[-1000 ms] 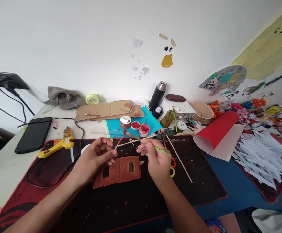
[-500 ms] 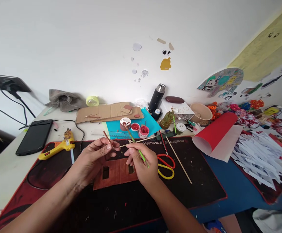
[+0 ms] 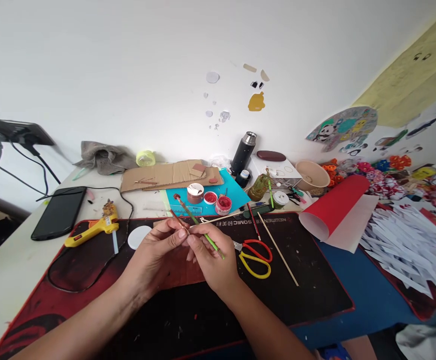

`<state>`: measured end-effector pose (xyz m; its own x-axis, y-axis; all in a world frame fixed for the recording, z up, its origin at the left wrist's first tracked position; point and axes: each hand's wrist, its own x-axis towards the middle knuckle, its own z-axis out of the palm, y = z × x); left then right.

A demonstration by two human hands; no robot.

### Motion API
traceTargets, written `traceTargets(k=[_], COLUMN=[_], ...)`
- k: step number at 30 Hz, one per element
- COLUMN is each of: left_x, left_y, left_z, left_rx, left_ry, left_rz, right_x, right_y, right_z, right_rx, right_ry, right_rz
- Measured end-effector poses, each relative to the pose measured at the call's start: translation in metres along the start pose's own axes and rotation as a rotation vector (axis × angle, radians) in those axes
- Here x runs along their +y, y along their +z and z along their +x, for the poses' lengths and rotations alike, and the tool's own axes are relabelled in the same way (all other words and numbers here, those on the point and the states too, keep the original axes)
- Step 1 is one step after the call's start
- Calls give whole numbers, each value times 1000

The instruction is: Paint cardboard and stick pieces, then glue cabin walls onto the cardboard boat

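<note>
My left hand (image 3: 157,255) pinches a thin stick (image 3: 177,220) painted red-brown, its fingers closed on the lower end. My right hand (image 3: 212,257) is closed around a green-handled paintbrush (image 3: 193,218) whose red-brown tip points up and left, and its fingertips meet the left hand's at the stick. Both hands hover over a brown-painted cardboard piece (image 3: 182,272), mostly hidden beneath them, on the black and red desk mat (image 3: 296,295). Small open pots of red paint (image 3: 223,204) stand just beyond on a blue sheet (image 3: 236,192).
Red and yellow scissors (image 3: 255,256) and bare wooden sticks (image 3: 278,247) lie right of my hands. A yellow glue gun (image 3: 92,230), a white disc (image 3: 138,236) and a black tablet (image 3: 60,212) lie left. Cardboard (image 3: 165,175), a flask (image 3: 243,152), a red paper roll (image 3: 334,205) and white paper strips (image 3: 401,245) crowd the back and right.
My hands came together over the cardboard piece. The brush swung from pointing right to pointing up and left, uncovering the scissors. The stick turned in my left hand.
</note>
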<state>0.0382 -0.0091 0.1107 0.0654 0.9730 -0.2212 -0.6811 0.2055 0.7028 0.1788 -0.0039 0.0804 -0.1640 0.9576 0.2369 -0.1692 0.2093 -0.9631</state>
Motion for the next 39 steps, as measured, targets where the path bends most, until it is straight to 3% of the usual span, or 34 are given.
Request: traceTargets(k=[7, 11, 15, 19, 28, 39], left_x=[5, 37, 69, 78, 70, 73], left_y=[-14, -33, -37, -32, -32, -30], left_z=[2, 9, 10, 8, 9, 9], left_rx=[57, 118, -7, -144, -191, -157], left_ry=[17, 212, 356, 469, 540, 504], left_rz=[195, 538, 977, 1162, 1222, 1162], right_x=[-8, -11, -10, -10, -10, -7], right_y=[-9, -26, -40, -47, -50, -49], right_z=[1, 0, -2, -3, -2, -4], right_rx=[-3, -9, -49, -97, -134, -140], right_ry=[-61, -145, -237, -309, -370, -357], right_rz=[-147, -328, -525, -598, -692, -684])
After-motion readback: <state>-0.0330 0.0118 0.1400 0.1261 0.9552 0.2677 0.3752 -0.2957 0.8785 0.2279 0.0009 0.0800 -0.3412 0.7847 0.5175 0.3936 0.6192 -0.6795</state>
